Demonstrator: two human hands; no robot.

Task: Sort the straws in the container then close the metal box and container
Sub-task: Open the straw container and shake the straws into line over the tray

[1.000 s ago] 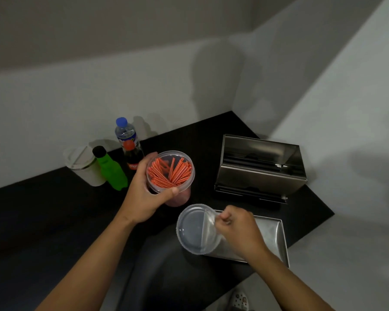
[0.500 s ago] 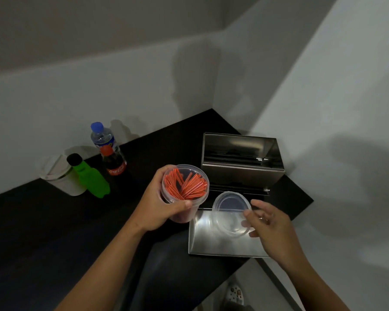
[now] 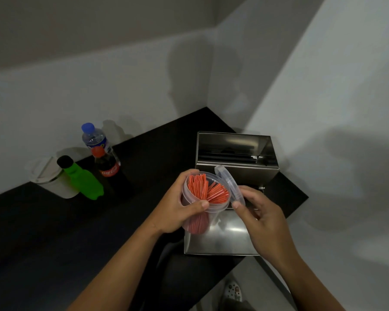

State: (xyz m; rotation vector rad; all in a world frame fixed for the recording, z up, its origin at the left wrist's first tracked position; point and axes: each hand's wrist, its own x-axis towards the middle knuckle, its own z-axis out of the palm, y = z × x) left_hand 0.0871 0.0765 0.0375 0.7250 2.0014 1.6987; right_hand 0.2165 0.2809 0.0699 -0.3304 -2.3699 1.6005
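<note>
My left hand [image 3: 177, 209] grips a clear round plastic container [image 3: 199, 215] packed with upright orange-red straws [image 3: 208, 190]. My right hand [image 3: 259, 215] pinches the container's clear round lid [image 3: 228, 184], which is tilted on edge against the right side of the rim. Both are held above the black counter, in front of the open metal box [image 3: 234, 151]. The box's flat metal lid [image 3: 222, 239] lies on the counter under my hands.
At the back left stand a blue-capped water bottle [image 3: 93, 136], a cola bottle [image 3: 106, 164], a green bottle [image 3: 82, 179] and a white lidded cup [image 3: 47, 176]. The black counter [image 3: 54, 232] ends at a corner near the white walls on the right.
My right hand has lifted the clear lid from near the metal lid up to the container's rim and tilted it on edge. My left hand has brought the container a little closer.
</note>
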